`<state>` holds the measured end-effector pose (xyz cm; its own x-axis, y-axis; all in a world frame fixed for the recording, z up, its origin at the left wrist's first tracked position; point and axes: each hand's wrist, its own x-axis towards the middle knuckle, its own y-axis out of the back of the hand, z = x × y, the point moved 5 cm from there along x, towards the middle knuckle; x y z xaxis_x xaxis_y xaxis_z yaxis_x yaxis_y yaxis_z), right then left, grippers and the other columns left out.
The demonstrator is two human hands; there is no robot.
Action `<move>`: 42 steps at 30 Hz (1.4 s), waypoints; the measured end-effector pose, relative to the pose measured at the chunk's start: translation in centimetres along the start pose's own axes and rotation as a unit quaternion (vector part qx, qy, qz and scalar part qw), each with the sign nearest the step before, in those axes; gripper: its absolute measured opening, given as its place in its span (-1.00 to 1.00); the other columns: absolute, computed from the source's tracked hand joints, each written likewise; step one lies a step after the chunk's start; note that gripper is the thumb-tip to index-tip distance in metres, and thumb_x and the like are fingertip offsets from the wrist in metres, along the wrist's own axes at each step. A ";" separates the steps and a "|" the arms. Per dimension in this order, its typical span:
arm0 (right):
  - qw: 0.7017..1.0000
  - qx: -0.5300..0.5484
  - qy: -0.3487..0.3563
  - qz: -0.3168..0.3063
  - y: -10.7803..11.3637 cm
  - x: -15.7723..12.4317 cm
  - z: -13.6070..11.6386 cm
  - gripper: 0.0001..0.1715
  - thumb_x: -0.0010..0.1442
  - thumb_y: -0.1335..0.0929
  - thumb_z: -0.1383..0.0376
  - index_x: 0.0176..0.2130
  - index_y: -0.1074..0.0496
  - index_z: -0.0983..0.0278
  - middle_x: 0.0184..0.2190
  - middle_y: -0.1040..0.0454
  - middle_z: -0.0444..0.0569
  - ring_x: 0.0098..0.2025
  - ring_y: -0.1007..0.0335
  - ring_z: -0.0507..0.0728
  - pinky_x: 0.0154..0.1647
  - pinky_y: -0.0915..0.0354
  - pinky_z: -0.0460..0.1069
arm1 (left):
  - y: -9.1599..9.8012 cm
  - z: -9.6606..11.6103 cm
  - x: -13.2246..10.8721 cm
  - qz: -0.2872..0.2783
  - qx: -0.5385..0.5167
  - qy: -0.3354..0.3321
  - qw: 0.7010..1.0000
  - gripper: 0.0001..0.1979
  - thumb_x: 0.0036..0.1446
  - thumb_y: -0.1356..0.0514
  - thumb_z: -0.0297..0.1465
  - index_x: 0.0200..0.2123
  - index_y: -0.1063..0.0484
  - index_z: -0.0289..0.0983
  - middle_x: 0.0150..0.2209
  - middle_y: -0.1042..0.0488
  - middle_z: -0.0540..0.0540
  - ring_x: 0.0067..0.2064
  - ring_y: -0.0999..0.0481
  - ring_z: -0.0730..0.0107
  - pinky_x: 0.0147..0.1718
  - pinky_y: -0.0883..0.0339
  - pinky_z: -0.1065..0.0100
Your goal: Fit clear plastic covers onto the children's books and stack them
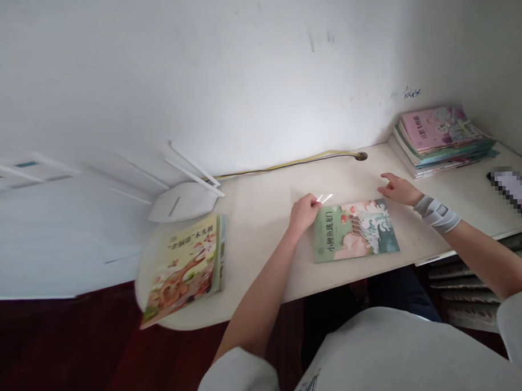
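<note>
A green picture book (356,232) with a wave-and-fish cover lies flat near the desk's front edge. At its upper left corner, my left hand (304,212) is closed in a pinch on a clear plastic sheet (325,198), which shows mainly by its glare. How far the sheet spreads is hard to make out. My right hand (398,189) hovers beyond the book's upper right corner, thumb and forefinger apart, with nothing visible between them. A grey wrist brace (438,213) wraps that wrist.
To the left, picture books with a yellow cover (184,266) overhang the rounded desk edge, in front of a white router (184,201). A book stack (443,140) and a phone (515,192) occupy the right. Cables (281,165) run along the wall into a desk hole (361,156).
</note>
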<state>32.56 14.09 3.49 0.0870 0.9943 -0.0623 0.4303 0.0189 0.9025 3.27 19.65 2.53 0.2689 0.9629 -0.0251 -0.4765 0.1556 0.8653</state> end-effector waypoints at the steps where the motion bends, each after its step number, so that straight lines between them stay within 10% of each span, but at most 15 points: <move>1: 1.000 0.010 0.002 0.006 -0.5 -0.1 -0.4 -0.39 0.15 -0.29 0.23 0.16 -0.19 0.35 -0.33 -0.56 -0.03 -0.29 -0.47 0.12 -0.24 -0.28 -0.05 | 0.0 0.0 0.0 0.005 0.003 0.005 1.000 -0.92 0.07 -0.12 -0.38 -0.44 -0.37 -0.21 -0.37 -0.51 -0.02 -0.30 -0.44 0.36 -0.31 -0.21 0.39; 9: 0.990 -0.118 0.027 0.078 -2.4 1.5 -3.2 -0.45 0.16 -0.17 0.43 0.16 -0.21 0.34 -0.10 -0.45 0.16 -0.17 -0.41 0.20 -0.20 -0.25 0.00 | 0.2 -0.2 -0.9 0.038 0.031 0.031 0.998 -0.85 0.14 -0.06 -0.42 -0.24 -0.40 -0.23 -0.24 -0.53 -0.10 -0.18 -0.49 0.27 -0.19 -0.28 0.33; 14: 0.966 -0.179 0.103 0.153 -1.8 0.1 -5.8 -0.48 0.21 -0.17 0.38 0.16 -0.23 0.43 0.00 -0.37 0.28 0.02 -0.28 0.29 0.00 -0.20 0.14 | 0.1 4.3 -4.3 0.127 0.141 -0.119 0.975 -0.52 0.23 0.06 -0.43 0.22 -0.06 -0.38 0.22 -0.20 -0.33 0.25 -0.14 0.08 0.16 -0.04 0.08; 18: 0.951 -0.130 0.225 0.170 -3.0 -3.7 -10.5 -0.32 0.29 -0.13 0.09 0.23 -0.12 0.48 0.19 -0.21 0.27 0.23 -0.08 0.30 0.21 -0.01 0.20 | -2.9 7.6 -7.1 0.019 0.183 -0.230 0.955 -0.40 0.26 0.11 -0.23 0.28 0.05 -0.44 0.32 0.04 -0.35 0.35 0.19 0.01 0.26 0.29 -0.05; 23: 0.940 -0.106 0.316 0.069 -7.2 -7.4 -13.7 -0.06 0.22 -0.08 -0.15 0.24 -0.11 0.52 0.28 -0.06 0.25 0.33 0.13 0.26 0.31 0.13 0.15 | -6.1 6.6 -6.8 -0.103 0.218 -0.244 0.939 -0.14 0.10 -0.05 -0.02 0.33 0.19 -0.33 0.35 0.18 -0.32 0.34 0.25 -0.16 0.22 0.37 -0.20; 35: 0.948 -0.165 0.271 0.010 -6.6 -4.6 -7.5 -0.07 0.24 -0.06 -0.14 0.25 -0.08 0.54 0.28 -0.03 0.28 0.33 0.12 0.32 0.29 0.12 0.20 | -5.1 6.1 -6.6 -0.077 0.216 -0.219 0.949 -0.32 0.27 0.27 -0.12 0.30 0.10 -0.46 0.34 0.09 -0.28 0.36 0.17 0.12 0.27 0.24 0.02; 42: 0.960 -0.188 0.200 0.047 -5.1 -4.1 -4.0 -0.33 0.32 -0.04 0.09 0.24 -0.14 0.43 0.27 -0.11 0.16 0.31 0.05 0.23 0.24 0.01 0.16 | -2.8 1.5 -5.6 -0.040 0.222 -0.115 0.967 -0.37 0.29 0.27 -0.16 0.28 0.00 -0.43 0.32 -0.02 -0.23 0.34 0.06 0.16 0.27 0.15 0.08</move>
<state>26.42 10.32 0.88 -0.2741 0.9533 0.1270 0.0753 -0.1104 0.9910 4.40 13.51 0.99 0.4928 0.8695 -0.0333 -0.0539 0.0687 0.9962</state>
